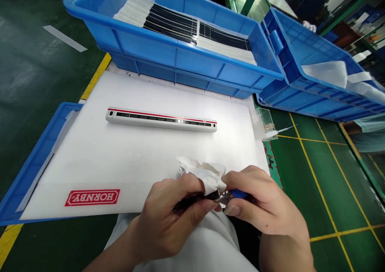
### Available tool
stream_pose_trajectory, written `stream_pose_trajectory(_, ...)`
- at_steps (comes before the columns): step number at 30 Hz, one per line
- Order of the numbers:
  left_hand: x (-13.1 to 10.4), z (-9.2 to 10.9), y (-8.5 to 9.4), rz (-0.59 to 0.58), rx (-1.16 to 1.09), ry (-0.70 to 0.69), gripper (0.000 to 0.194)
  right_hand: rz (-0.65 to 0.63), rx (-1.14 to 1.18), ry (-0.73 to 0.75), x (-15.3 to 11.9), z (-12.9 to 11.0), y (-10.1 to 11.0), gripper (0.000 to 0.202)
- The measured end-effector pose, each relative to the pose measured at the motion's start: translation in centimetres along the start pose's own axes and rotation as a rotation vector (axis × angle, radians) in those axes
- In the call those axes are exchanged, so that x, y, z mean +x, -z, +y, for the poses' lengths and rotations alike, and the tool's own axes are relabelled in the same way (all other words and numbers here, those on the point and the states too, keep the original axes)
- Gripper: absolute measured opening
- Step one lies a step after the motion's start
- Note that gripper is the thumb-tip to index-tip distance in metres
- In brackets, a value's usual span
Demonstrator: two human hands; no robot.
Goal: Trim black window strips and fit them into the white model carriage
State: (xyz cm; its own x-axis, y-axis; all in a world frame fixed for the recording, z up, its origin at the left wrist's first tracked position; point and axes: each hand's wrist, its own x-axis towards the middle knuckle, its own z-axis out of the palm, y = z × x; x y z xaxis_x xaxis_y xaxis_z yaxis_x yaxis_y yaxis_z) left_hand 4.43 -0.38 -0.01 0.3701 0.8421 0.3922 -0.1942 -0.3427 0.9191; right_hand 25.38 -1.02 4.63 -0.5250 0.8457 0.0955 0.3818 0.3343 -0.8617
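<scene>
Head view: both bare hands at lower centre of the frame. Left hand (173,216): thumb and fingers pinched on a slim black part (190,201), mostly covered by the grip; exact shape can't be told. Crumpled white cloth or paper sheet (204,172) bunched over the forefinger side of that grip, spreading up toward mid-frame. Right hand (266,208): thumb and forefinger clamped on a small blue-handled metal tool (239,193), its metal end pointing left, right at the black part; actual contact can't be confirmed.

Long white model train-car body (161,121) with red stripe and black window strip lies at frame centre, well apart from both hands, on a flat white board (144,156). Red rectangular HORNBY label (92,198) at the board's lower left, reads upside down. Small clear plastic box (263,113) at the board's right edge, with a white narrow-tipped nozzle (272,133) sticking out rightward. Large blue plastic bin (192,61) across top centre, packed with rows of black strips (173,21) and white sheets. Second blue plastic crate (313,93), upper right, has white wrapping (327,72) inside.
</scene>
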Motion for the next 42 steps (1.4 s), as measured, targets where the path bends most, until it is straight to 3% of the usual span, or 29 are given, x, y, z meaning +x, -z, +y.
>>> stream_pose_trajectory(28,-0.1,0.1,-0.1,-0.003,-0.001,0.009,0.01,-0.019,-0.111,-0.03,-0.2,-0.3,0.1,0.043)
stream_pose_trajectory(42,-0.2,0.1,-0.1,-0.016,0.058,-0.027,0.003,0.002,-0.205,-0.142,-1.4,-1.1,0.1,0.028)
